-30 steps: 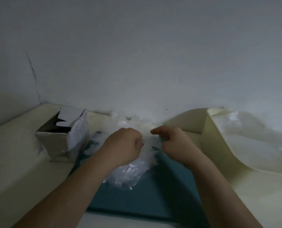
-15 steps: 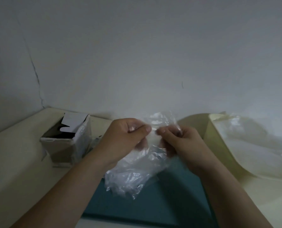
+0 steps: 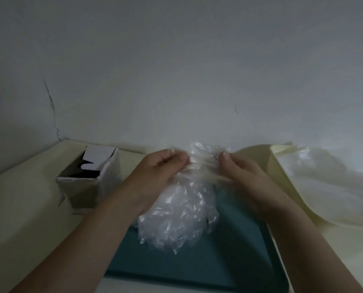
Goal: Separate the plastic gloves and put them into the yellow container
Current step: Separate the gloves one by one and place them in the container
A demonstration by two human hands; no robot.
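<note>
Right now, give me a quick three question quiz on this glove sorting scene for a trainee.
1. True or false: both hands pinch the clump of plastic gloves above the teal tray.
2. Which side of the tray is the yellow container on? A) left B) right
3. Fill in: the open cardboard ____ stands left of the left hand.

Key: 1 true; 2 B; 3 box. The right hand grips the clump's top edge.

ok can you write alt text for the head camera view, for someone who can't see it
Two bare hands, the left hand and right hand, pinch the top of a crumpled bunch of clear plastic gloves, held up over a teal tray. An open cardboard box stands to the left, a pale yellow container to the right.
</note>
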